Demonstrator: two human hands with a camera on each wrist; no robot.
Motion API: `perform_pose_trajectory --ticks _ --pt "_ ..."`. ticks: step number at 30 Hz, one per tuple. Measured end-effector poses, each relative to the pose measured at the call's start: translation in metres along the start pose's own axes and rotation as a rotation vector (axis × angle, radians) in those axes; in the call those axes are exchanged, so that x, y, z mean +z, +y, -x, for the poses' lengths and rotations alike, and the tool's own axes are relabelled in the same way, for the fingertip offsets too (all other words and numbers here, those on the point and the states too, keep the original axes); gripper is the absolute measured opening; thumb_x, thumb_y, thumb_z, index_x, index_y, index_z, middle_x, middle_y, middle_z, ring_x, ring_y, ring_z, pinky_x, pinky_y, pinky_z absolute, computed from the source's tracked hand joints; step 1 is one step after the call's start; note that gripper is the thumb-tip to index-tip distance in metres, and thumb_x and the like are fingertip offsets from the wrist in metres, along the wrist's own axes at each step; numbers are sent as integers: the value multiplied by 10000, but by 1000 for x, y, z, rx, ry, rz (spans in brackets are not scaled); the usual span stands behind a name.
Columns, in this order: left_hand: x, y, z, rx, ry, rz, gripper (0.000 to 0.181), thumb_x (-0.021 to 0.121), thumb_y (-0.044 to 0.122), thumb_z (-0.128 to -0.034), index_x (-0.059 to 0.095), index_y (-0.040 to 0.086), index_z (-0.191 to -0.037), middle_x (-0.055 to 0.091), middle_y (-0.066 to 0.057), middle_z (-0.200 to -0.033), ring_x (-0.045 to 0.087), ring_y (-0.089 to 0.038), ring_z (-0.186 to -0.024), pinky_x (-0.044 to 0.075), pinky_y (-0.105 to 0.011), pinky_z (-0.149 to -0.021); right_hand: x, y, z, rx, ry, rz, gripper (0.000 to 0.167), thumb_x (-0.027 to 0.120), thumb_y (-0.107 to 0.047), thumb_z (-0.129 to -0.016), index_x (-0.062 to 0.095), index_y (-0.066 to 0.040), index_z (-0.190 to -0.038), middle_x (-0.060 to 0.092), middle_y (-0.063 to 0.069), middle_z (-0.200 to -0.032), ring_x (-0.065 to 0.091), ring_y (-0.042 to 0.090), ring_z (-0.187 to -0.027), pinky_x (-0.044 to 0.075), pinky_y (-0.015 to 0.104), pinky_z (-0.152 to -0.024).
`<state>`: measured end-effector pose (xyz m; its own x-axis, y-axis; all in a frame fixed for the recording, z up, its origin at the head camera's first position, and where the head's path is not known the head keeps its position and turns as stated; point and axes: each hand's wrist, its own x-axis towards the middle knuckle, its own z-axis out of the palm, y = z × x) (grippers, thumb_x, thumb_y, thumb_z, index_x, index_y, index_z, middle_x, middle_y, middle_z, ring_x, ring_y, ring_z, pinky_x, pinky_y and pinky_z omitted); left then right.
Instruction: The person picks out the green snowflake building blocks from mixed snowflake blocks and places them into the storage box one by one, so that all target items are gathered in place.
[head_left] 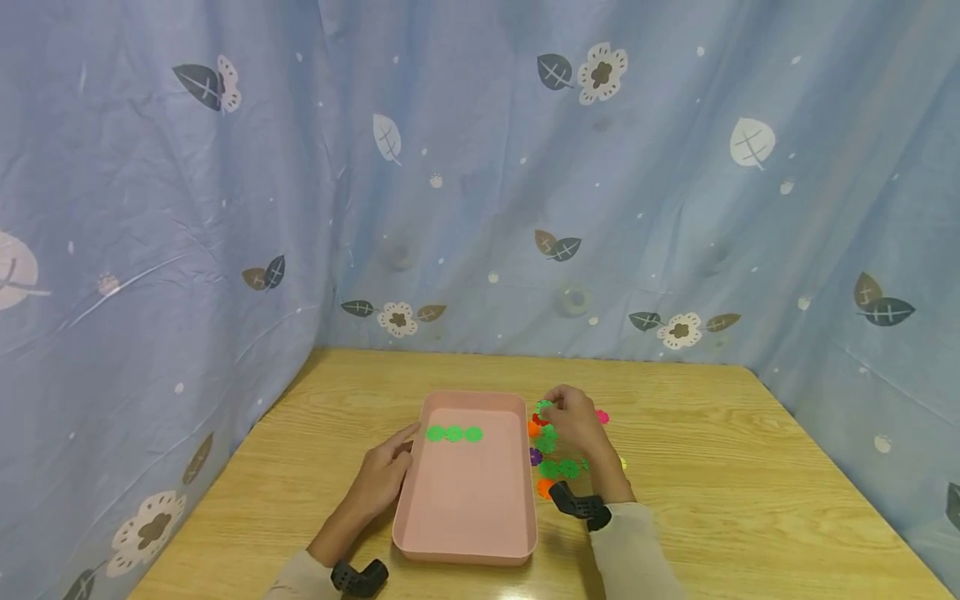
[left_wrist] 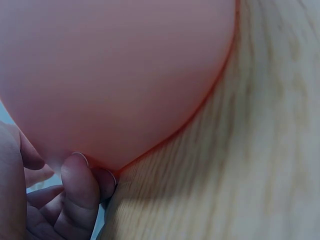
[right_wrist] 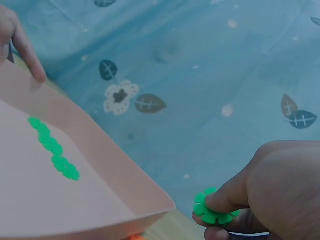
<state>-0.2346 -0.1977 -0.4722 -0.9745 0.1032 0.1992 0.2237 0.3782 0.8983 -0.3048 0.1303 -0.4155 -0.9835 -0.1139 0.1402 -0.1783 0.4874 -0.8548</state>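
Observation:
My right hand (head_left: 576,421) pinches a green flower-shaped piece (right_wrist: 212,207) between thumb and fingers, just right of the pink tray (head_left: 465,546). Three green pieces (head_left: 454,434) lie in a row inside the tray near its far end. My left hand (head_left: 381,479) holds the tray's left side; in the left wrist view its fingers (left_wrist: 80,187) are bent at the tray's edge. In the right wrist view the held piece is beyond the tray's corner.
Loose flower-shaped pieces lie on the wooden table (head_left: 697,467) right of the tray: green (head_left: 569,468), orange (head_left: 545,488), purple (head_left: 536,456) and pink (head_left: 602,417). Some are partly hidden by my right hand and arm. A blue patterned curtain (head_left: 480,208) surrounds the table.

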Motion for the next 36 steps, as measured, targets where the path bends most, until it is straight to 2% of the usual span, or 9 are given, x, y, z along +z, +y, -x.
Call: perform_pose_trajectory --ticks 4,8,11,14,18,20,23,30,36 --pt "0 0 0 0 6 -9 526 394 42 -1012 442 79 -1535 647 -202 -1329 699 -224 -987 549 -277 -755 8 -5 0 8 -22 -32 153 608 -61 -964 618 23 -1091 577 90 -821 488 183 -674 441 291 -599" --pt "1 0 1 -3 14 -19 526 395 49 -1013 443 88 -1536 643 -194 -1340 692 -253 -1083 549 -267 -802 16 -13 0 -17 5 -55 137 631 -50 -942 643 21 -1059 581 89 -801 487 187 -642 431 283 -564" --pt "1 0 2 -8 16 -16 526 396 44 -1012 448 91 -1533 641 -196 -1342 689 -270 -1078 545 -273 -796 23 -18 0 -48 27 -50 136 674 -31 -918 673 25 -1042 617 88 -807 535 198 -646 460 275 -563" --pt "1 -1 2 -3 15 -18 523 399 41 -1012 449 80 -1531 635 -200 -1350 675 -281 -1129 543 -270 -824 31 -23 1 -50 36 -50 144 695 -25 -913 695 19 -1049 656 93 -815 632 274 -697 516 288 -590" --pt "1 -1 2 0 19 -23 521 400 51 -1014 452 88 -1531 641 -194 -1344 682 -266 -1120 546 -258 -826 40 -27 0 -45 44 -83 178 655 1 -931 705 40 -1097 671 111 -830 698 373 -766 592 364 -642" --pt "0 0 2 -8 24 -25 525 401 52 -1009 459 99 -1529 647 -194 -1335 702 -246 -1030 549 -262 -779 44 -29 -1 -46 38 -95 196 644 16 -931 707 51 -1113 668 123 -835 704 360 -747 608 402 -664" --pt "-1 0 2 -21 25 -21 530 403 51 -1005 463 112 -1528 655 -195 -1321 699 -212 -913 543 -276 -715 49 -30 -2 -47 32 -94 191 654 27 -922 711 49 -1103 659 122 -851 707 284 -715 613 398 -673" --pt "0 1 1 4 17 -25 527 393 48 -1007 453 83 -1529 643 -211 -1334 692 -278 -1109 557 -276 -810 57 -30 -3 -53 58 -65 180 687 67 -858 708 46 -1036 651 108 -823 710 284 -688 595 331 -614" --pt "0 1 1 4 11 -14 527 388 46 -1008 450 79 -1530 637 -222 -1339 682 -310 -1134 567 -303 -839 65 -29 -3 -86 34 -23 111 712 79 -839 706 42 -943 680 96 -810 660 157 -653 586 316 -624"
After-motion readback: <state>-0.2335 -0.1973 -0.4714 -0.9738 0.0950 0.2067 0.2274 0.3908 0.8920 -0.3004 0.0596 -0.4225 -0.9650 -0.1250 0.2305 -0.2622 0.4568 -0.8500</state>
